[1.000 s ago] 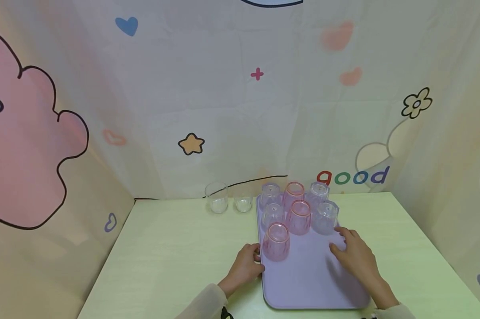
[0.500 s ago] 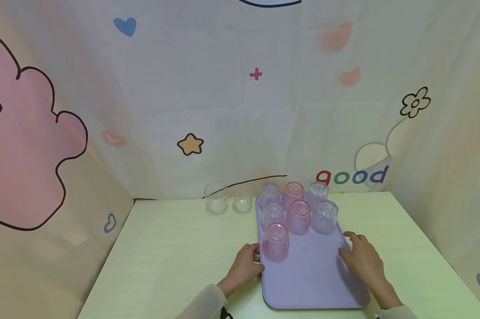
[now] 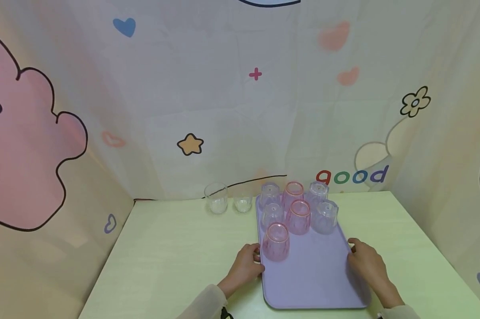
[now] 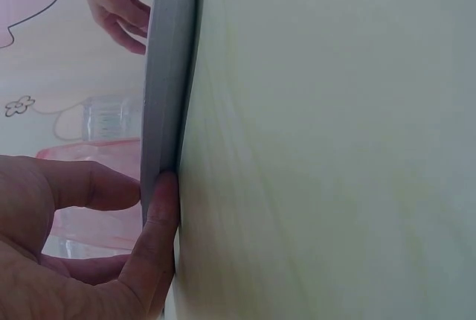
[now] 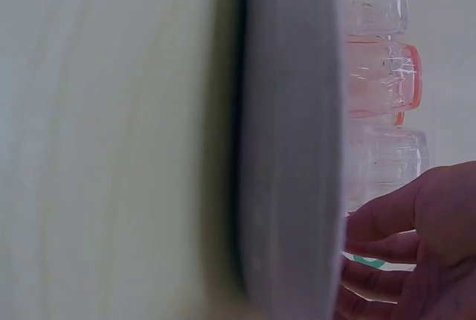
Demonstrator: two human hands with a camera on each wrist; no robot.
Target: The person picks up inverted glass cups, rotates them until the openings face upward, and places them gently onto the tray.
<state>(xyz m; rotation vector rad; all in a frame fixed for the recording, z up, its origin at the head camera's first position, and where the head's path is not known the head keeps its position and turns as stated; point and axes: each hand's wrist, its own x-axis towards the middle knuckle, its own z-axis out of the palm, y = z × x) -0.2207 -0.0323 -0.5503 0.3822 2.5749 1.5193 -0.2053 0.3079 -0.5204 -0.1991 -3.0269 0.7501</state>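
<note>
A lilac tray [image 3: 311, 283] lies on the table, with several clear tumblers [image 3: 325, 217] and pink tumblers [image 3: 276, 241] on its far half. The clear ones look upside down, their bases facing up. My left hand [image 3: 244, 267] pinches the tray's left rim; in the left wrist view, the thumb and a finger [image 4: 160, 216] meet the rim's side. At the right rim is my right hand [image 3: 368, 264], its fingers loosely bent. In the right wrist view those fingertips go out of sight behind the rim, so their contact is unclear.
Two clear glasses, a taller one [image 3: 216, 201] and a shorter one [image 3: 243, 204], stand at the table's back edge, left of the tray. A printed curtain [image 3: 208, 102] hangs behind the pale green table [image 3: 176, 252].
My right hand has moved away from beside the front clear tumbler, out and toward me to the tray's right rim. The left hand, tray and tumblers have stayed put.
</note>
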